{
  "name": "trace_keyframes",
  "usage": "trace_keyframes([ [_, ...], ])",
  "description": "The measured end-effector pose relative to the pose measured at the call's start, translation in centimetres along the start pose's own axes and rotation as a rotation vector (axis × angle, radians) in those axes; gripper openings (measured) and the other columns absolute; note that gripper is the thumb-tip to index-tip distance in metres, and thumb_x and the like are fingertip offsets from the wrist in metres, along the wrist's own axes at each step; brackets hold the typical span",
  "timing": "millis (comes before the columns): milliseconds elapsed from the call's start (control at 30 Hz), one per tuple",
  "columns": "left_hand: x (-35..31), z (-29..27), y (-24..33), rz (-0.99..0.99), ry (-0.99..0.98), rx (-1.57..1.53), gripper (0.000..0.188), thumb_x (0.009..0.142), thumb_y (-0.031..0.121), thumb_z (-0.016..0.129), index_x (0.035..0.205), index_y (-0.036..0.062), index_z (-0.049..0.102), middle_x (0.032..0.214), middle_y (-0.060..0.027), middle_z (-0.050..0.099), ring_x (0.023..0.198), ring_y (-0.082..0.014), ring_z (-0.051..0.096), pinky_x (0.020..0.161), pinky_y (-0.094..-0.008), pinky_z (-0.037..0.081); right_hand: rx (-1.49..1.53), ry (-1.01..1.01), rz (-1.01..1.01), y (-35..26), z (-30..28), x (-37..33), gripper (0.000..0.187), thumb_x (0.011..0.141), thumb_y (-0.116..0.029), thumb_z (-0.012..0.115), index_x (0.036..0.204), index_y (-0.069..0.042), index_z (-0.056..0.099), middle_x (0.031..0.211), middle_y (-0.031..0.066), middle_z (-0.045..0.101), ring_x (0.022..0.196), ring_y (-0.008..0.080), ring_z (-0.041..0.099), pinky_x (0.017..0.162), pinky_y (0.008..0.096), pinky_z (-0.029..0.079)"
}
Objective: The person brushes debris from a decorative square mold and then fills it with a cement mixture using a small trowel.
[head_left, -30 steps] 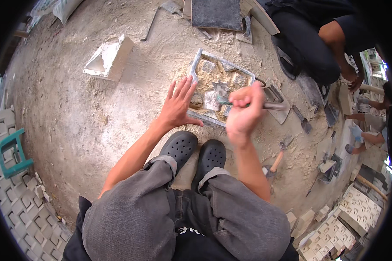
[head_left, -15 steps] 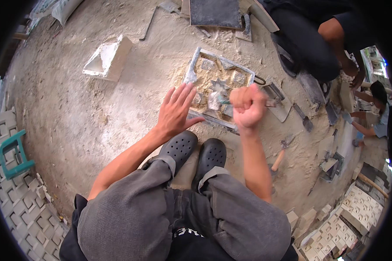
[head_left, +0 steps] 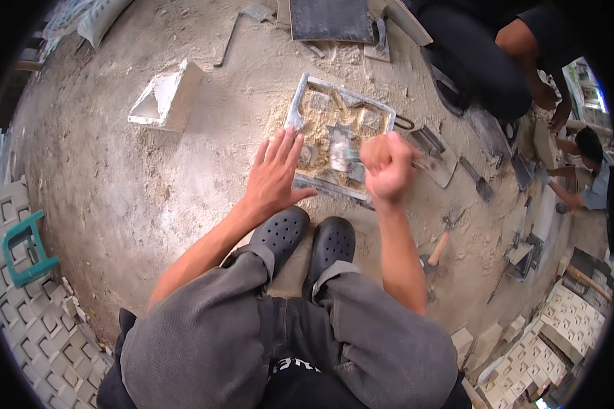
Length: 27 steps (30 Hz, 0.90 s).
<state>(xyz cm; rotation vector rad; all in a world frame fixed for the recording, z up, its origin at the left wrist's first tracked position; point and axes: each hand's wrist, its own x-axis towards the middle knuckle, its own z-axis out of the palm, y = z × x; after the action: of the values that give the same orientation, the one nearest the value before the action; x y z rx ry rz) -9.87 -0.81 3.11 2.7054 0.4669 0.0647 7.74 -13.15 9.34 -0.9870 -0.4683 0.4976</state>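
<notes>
Here, left hand [head_left: 273, 176] spread against metal frame [head_left: 351, 93]; right hand [head_left: 391, 168] fisted around tool [head_left: 342, 158].

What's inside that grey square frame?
Beige powder, rough grey blocks and a grey star shape. What lies under the blurred, whitish-headed tool and right hand is hidden.

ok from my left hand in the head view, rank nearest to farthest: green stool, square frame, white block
From your left hand:
1. Square frame: right at the fingers, ahead and to the right.
2. White block: on the ground, ahead and to the left.
3. Green stool: far left, near the view's rim.
</notes>
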Motion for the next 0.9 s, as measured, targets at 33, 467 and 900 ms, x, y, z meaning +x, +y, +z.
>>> trace_keyframes([
  [33,-0.8,0.2,-0.7,-0.016,-0.065,0.038,0.122,0.075,0.068,0.075,0.158,-0.0032,0.021,0.166,-0.0239,0.018,0.155,-0.0371,0.015,0.124,-0.0504,0.017,-0.001,-0.034,-0.050,-1.5,1.5,0.2,0.047,0.100,-0.011,0.042,0.054,-0.007,0.032,0.048,0.0007,0.034,0.041,0.0089,0.026,0.042,0.0304,0.023],
  [467,0.4,3.7,-3.5,-0.070,0.132,-0.119,0.148,0.060,0.083,0.074,0.154,-0.0149,0.014,0.162,-0.0351,0.015,0.154,-0.0445,0.015,0.124,-0.0516,0.019,-0.093,-0.193,-0.119,-0.1,2.3,2.9,0.047,0.098,-0.012,0.052,0.054,-0.007,0.036,0.049,-0.0027,0.040,0.042,0.0070,0.032,0.042,0.0269,0.025],
  [900,1.5,3.2,-3.3,-0.144,0.070,-0.235,0.151,0.057,0.075,0.083,0.155,-0.0126,0.011,0.162,-0.0327,0.020,0.153,-0.0427,0.021,0.122,-0.0525,0.023,-0.173,-0.246,-0.082,0.6,5.0,5.9,0.043,0.095,-0.013,0.059,0.053,-0.007,0.049,0.050,-0.0039,0.046,0.042,0.0048,0.037,0.040,0.0264,0.026],
])
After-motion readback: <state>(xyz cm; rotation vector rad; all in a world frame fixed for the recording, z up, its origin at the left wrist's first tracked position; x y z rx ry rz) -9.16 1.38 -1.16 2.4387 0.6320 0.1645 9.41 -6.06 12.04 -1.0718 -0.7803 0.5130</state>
